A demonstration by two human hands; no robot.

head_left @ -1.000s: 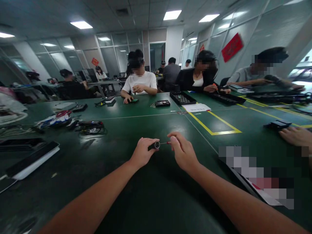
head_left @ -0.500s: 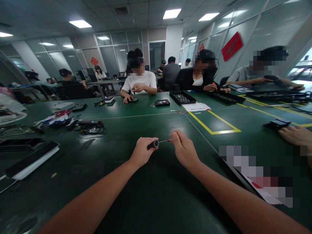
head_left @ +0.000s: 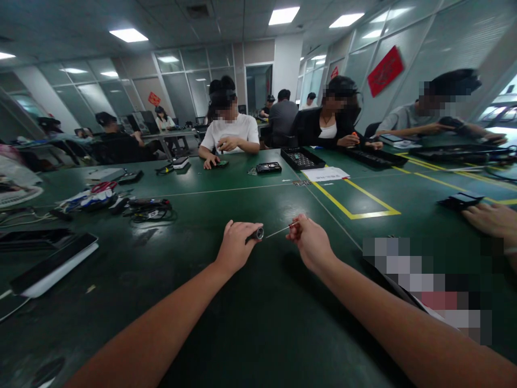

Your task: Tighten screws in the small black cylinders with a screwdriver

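Note:
Above the green table, my left hand [head_left: 238,245] is closed around a short black cylinder [head_left: 258,233] with a round, light-rimmed end turned toward the right. What kind of object it is, I cannot tell; the fingers cover most of it. My right hand [head_left: 311,240] grips a thin screwdriver [head_left: 278,230] by its handle, which shows a bit of red near the fingers. The bare metal shaft points left and slightly down at the cylinder's end. A small gap separates tip and cylinder.
Bundled black cables [head_left: 151,210] and a black-and-white device [head_left: 54,267] lie on the left. Black trays [head_left: 302,159] and a white paper [head_left: 326,174] stand across the table [head_left: 226,334]. A co-worker's hand [head_left: 490,221] rests at right. Several people sit around.
The screwdriver has drawn away from the cylinder's end, its tip now outside. My right hand has shifted slightly right, and the shaft slants more. My left hand has barely moved.

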